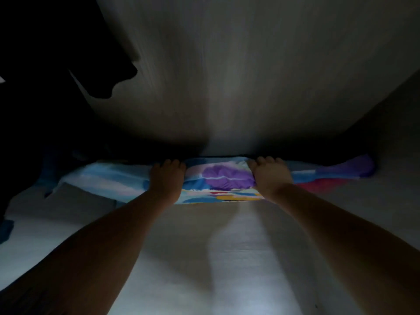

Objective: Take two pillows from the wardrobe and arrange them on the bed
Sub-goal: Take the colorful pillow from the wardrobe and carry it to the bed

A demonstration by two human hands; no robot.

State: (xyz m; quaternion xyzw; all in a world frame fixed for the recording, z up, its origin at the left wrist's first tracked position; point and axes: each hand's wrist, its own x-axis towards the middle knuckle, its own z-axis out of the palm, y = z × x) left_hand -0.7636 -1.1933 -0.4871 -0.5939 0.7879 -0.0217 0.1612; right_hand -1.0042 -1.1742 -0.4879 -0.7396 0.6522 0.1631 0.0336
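Purple, blue, pink and yellow patches cover the soft fabric pillow point(218, 180), which lies flat along the far edge of the pale bed point(227, 258), right up against the foot of the light wall point(227, 76). Both bare arms stretch out over the sheet toward it. The left hand point(167, 178) lies palm down on the pillow left of its purple patch, fingers curled over the far edge; the right hand point(270, 176) lies the same way just right of that patch, and the cloth bunches up between the two. Each hand presses on and hooks the pillow's far rim, though how tightly the fingers clasp it I cannot tell, as their tips are hidden behind the cloth. One end of the pillow tapers toward the far right corner of the bed, the other runs off to the left into shadow. The room is dim, and a dark shadow point(68, 64) falls across the wall at the upper left.
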